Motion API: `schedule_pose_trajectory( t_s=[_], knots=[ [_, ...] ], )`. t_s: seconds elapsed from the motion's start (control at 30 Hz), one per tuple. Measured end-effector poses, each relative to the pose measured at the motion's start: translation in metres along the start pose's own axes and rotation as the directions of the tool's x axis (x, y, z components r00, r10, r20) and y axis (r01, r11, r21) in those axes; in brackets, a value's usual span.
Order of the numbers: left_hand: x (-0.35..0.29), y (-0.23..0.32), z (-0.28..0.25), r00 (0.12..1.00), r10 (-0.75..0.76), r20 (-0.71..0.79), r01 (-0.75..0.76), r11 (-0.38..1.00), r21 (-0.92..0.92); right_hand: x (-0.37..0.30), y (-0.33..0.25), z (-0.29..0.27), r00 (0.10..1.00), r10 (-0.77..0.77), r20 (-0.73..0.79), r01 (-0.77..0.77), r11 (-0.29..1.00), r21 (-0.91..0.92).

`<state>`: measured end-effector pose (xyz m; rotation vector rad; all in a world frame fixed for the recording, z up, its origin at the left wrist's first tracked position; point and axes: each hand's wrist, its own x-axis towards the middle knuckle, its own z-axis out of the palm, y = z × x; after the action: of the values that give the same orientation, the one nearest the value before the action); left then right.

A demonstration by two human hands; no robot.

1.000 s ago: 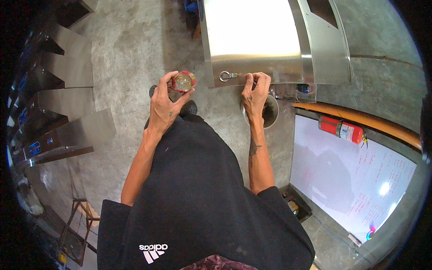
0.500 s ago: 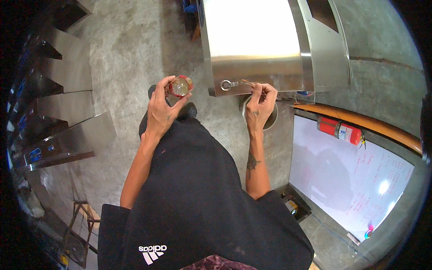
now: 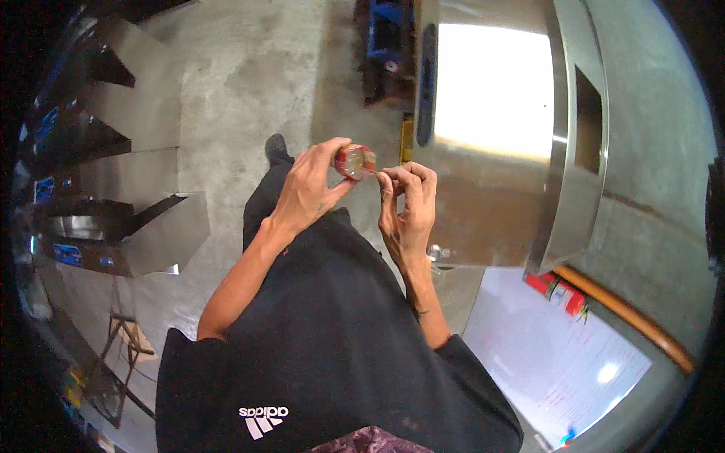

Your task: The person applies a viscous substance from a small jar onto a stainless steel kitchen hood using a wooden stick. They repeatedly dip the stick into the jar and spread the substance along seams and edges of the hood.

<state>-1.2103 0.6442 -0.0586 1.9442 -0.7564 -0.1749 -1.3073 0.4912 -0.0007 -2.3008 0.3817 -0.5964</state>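
Note:
My left hand (image 3: 306, 189) is closed round a small round container (image 3: 352, 162) with a clear, shiny end and a red and gold side. Thumb and fingers grip it from opposite sides, the clear end facing up toward me. Close by on the right, my right hand (image 3: 408, 204) pinches a thin brownish stick (image 3: 372, 171) between thumb and fingertips. The stick points at the container's right side; whether it touches is too small to tell.
A stainless steel cabinet (image 3: 483, 204) stands just right of my right hand. Beyond it, a red fire extinguisher (image 3: 557, 294) hangs by an orange pipe (image 3: 627, 321) over a whiteboard (image 3: 544, 355). Steel units (image 3: 162, 234) line the left side of the concrete floor (image 3: 234, 90).
My two hands have come together: the right hand moved left with the stick, bringing it up to the container. My view and body have shifted, and the steel cabinet now appears farther right and lower.

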Motion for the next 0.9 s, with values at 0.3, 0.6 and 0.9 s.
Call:
schedule_pose_trajectory(
  t_s=[0.3,0.6,0.9],
  knots=[
    [0.139,-0.060,-0.103,0.993,0.112,-0.030,-0.108,0.989,0.100,0.161,-0.033,0.093,0.987,-0.151,0.061,0.157,0.981,-0.112],
    [0.301,-0.124,-0.140,0.998,0.016,-0.066,-0.011,0.997,0.075,0.331,-0.002,0.159,0.979,-0.170,0.114,0.183,0.977,-0.111],
    [0.517,-0.165,-0.150,0.967,-0.174,-0.185,0.173,0.985,-0.023,0.572,0.052,0.191,0.921,-0.283,0.268,0.288,0.957,0.022]
  ],
)
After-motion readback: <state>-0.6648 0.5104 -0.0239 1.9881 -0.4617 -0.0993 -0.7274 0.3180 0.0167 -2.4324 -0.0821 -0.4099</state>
